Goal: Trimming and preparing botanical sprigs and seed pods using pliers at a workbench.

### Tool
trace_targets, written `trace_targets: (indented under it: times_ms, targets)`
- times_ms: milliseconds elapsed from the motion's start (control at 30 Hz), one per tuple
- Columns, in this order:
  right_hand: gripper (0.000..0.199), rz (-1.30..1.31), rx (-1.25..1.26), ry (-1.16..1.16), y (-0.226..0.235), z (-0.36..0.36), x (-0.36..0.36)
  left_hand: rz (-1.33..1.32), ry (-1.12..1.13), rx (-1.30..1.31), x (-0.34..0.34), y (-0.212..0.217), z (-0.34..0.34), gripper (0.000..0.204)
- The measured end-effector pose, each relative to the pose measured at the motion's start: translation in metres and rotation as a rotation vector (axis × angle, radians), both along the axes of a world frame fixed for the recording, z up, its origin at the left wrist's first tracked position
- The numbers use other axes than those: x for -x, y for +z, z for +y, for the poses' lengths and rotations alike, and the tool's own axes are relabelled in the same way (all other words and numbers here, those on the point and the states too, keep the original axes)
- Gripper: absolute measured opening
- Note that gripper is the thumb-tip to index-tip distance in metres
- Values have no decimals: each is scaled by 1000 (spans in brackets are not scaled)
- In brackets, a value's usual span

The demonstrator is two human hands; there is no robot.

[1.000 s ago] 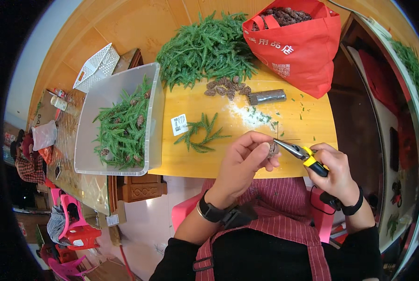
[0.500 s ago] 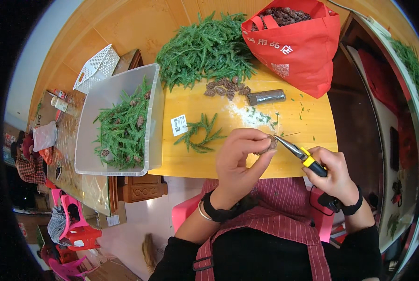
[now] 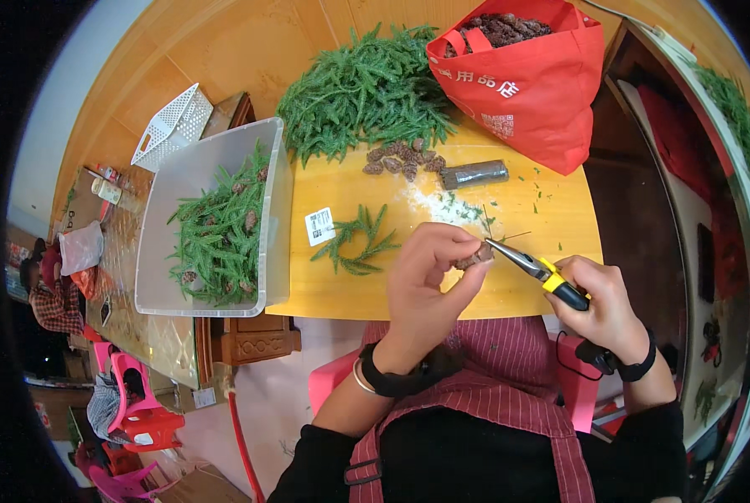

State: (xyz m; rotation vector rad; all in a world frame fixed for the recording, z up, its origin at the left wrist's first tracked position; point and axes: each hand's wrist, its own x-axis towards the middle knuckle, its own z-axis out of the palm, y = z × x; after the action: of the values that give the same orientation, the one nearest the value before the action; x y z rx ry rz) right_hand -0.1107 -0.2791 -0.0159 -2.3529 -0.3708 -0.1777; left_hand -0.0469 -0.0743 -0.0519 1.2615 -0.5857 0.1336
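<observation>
the small brown pine cone [image 3: 473, 258] sits right of the frame's centre, in a narrow pinching grip between thumb and fingers of the left hand [image 3: 429, 293], with two thin dark wire ends [image 3: 488, 221] sticking out near it. the right hand [image 3: 597, 298] has its grip closed around the yellow-and-black handles of steel long-nose pliers [image 3: 551, 279], whose tips reach the wire beside the cone; whether they clamp it is too small to tell. good work here likely means holding the cone still, taking the wire close in and bending it slowly. around them, a green needled sprig ring [image 3: 355, 266] lies mid-frame on the yellow wooden desk [image 3: 308, 293]; a red fabric bag [image 3: 530, 101] stands upper right.
</observation>
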Motion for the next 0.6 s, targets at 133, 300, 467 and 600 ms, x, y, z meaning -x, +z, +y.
trace_targets:
  times_ms: [133, 300, 467, 600]
  targets:
    - [22, 83, 11, -28, 5, 1, -1, -289, 168, -260, -3, -4, 3, 25]
    - [26, 98, -13, 50, 3, -5, -4, 36, 61, -18, 1, -5, -2, 26]
    - [26, 361, -295, -81, -1, -22, -4, 237, -15, 90, -1, -5, 4, 25]
    - [23, 100, 263, -283, -39, -45, -12, 369, -133, 134, 0, -2, 3, 27]
